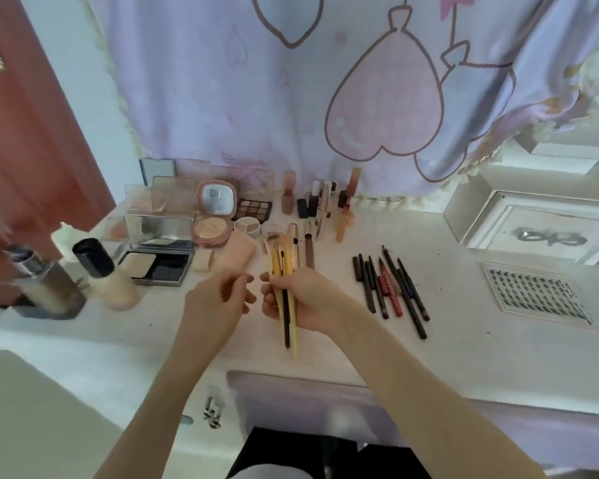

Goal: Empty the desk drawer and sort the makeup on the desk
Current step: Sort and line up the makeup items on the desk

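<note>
White bench (429,344) runs across in front of me, purple cloth (256,98) hanging behind it. Drawer (291,392) sits open below the front edge. Compacts (156,261) & bottles (94,271) at left, pencils (391,288) in a row at right, lash tray (536,292) further right. My right hand (305,302) grips a bunch of brushes (284,271), bristles pointing away, above bench middle. Left hand (215,302) just beside it, fingers loosely curled, holding nothing.

Lilac heart-print curtain (325,98) behind a white desk (464,340), red door (21,150) at left, soft daylight.
</note>
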